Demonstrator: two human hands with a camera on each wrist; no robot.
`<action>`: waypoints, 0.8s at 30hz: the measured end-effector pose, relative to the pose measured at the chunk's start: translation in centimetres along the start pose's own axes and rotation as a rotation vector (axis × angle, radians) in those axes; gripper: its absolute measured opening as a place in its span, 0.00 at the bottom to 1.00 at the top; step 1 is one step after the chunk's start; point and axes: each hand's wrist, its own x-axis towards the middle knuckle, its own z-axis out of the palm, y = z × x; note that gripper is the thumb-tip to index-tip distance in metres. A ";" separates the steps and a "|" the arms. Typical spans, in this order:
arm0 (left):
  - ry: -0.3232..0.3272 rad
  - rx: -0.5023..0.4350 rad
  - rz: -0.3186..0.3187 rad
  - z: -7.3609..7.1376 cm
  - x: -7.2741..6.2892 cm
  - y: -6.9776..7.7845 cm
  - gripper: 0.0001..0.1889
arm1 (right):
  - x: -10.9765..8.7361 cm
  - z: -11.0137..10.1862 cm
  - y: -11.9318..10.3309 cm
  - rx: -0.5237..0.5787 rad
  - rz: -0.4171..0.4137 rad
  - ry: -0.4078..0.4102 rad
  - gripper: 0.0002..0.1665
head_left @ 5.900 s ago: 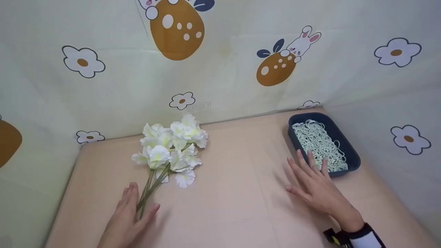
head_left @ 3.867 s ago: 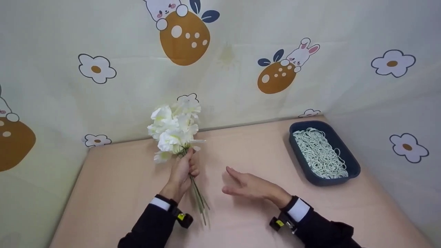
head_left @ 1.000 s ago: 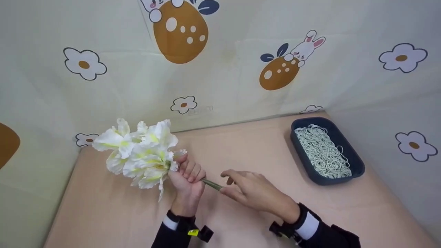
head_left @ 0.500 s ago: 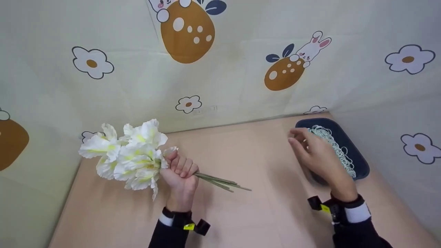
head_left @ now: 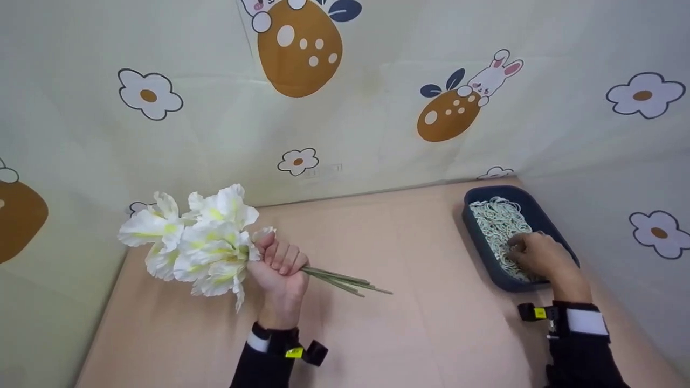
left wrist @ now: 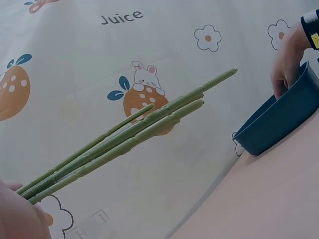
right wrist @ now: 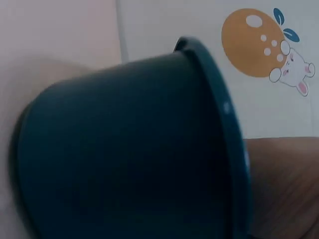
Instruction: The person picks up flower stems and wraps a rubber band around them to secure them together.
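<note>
A bunch of white artificial flowers (head_left: 210,237) with yellow-tinted petals is held up at the left of the head view. My left hand (head_left: 283,269) grips it in a fist just below the blooms. Several green stems (left wrist: 114,144) jut out past the fist towards the right. Over at the right, my right hand (head_left: 544,256) reaches down into a dark blue tray (head_left: 483,262), its bent fingers among pale green rubber bands (head_left: 498,218). Whether the fingertips pinch a band is hidden. In the right wrist view the tray's wall (right wrist: 124,144) covers the fingers.
A table with a pink-beige cover (head_left: 409,323) lies under both hands. Cloth walls (head_left: 366,124) printed with rabbits, oranges and flowers enclose it at the back and sides. The tray stands near the back right corner, close to the right-hand wall.
Earlier the left hand picked the flowers up off the table and tilted them leftward. The right hand has left the stems, moved right and dipped into the tray.
</note>
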 end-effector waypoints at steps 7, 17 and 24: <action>0.096 0.031 0.009 0.2 0.0 0.0 0.23 | -0.1 -0.2 0.4 0.008 -0.021 -0.019 0.15; 0.116 0.035 0.020 0.2 0.0 -0.1 0.23 | -1.3 -1.8 -0.9 0.049 -0.064 0.143 0.08; 0.104 0.032 0.012 0.3 -0.1 -0.2 0.23 | -2.4 -3.1 -4.0 0.061 -0.120 0.357 0.11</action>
